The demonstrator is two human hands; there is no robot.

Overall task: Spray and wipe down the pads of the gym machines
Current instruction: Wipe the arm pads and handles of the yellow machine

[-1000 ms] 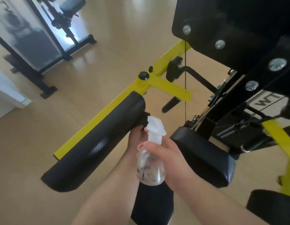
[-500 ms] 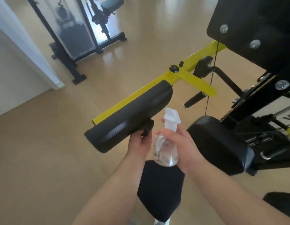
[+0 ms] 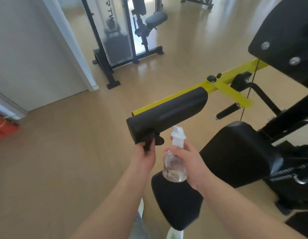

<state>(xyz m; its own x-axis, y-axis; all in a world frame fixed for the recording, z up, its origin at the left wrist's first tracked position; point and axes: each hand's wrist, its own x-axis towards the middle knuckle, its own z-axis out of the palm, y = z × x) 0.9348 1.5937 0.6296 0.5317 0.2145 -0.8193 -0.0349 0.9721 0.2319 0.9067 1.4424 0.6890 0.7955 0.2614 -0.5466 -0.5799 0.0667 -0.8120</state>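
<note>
A long black arm pad (image 3: 168, 111) lies along a yellow bar (image 3: 224, 85) of the gym machine. My left hand (image 3: 144, 156) grips a black cloth (image 3: 152, 139) bunched against the pad's near lower corner. My right hand (image 3: 189, 161) holds a clear spray bottle (image 3: 174, 168) with a white nozzle upright, just right of the cloth and apart from the pad. A black seat pad (image 3: 236, 152) sits to the right, and another black pad (image 3: 177, 202) lies below the bottle.
The machine's black frame and bolted back plate (image 3: 284, 37) fill the right side, with a thin cable (image 3: 251, 87) hanging down. Another black machine (image 3: 125, 40) stands across the wooden floor. A white wall corner (image 3: 72, 44) is at left, an orange object (image 3: 4, 130) at the left edge.
My left hand and the cloth have slid along the arm pad from its far end near the yellow pivot to its near corner. The view has shifted left. The bottle stays upright in my right hand.
</note>
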